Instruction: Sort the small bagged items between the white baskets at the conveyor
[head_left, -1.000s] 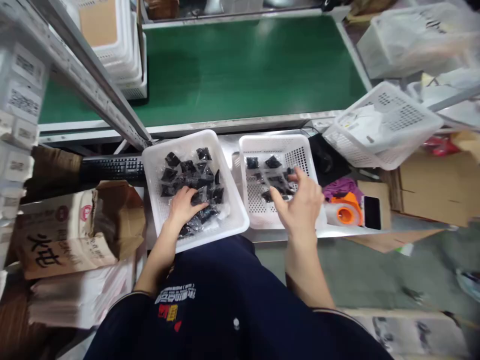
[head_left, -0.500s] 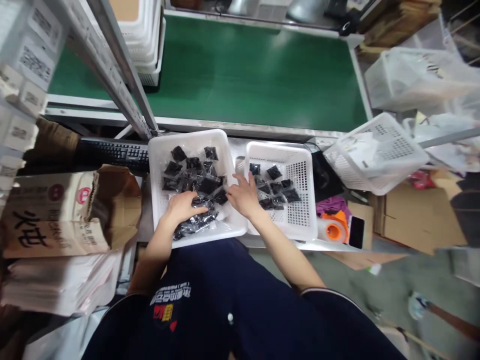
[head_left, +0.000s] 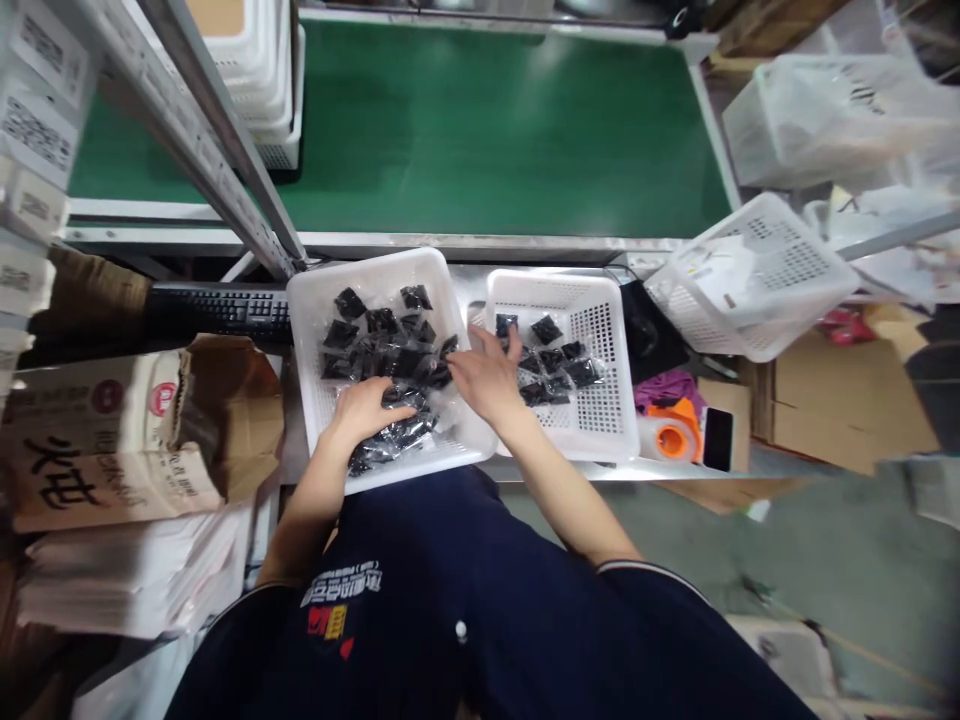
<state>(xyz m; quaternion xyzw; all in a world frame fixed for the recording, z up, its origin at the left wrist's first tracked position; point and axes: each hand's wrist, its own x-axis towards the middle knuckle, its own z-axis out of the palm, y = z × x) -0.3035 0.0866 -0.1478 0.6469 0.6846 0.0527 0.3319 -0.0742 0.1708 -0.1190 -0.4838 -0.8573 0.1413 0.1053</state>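
My right hand (head_left: 489, 385) has shifted from the right basket (head_left: 581, 440) to the right rim of the left basket (head_left: 469, 455), joining my left hand (head_left: 360, 412) there. Right fingers spread, left curved over black packets (head_left: 405, 362); I cannot tell whether either grasps any. Packets occupy both baskets.

The person beside me wears a dark navy shirt (head_left: 525, 620) with short sleeves, the right sleeve (head_left: 675, 610) edged in a thin pale stripe. On the chest sits white lettering (head_left: 345, 583), with a red and yellow emblem (head_left: 328, 622) beside it and a small red mark (head_left: 346, 649). A round white button (head_left: 460, 629) stands out mid-front. Both forearms are bare.
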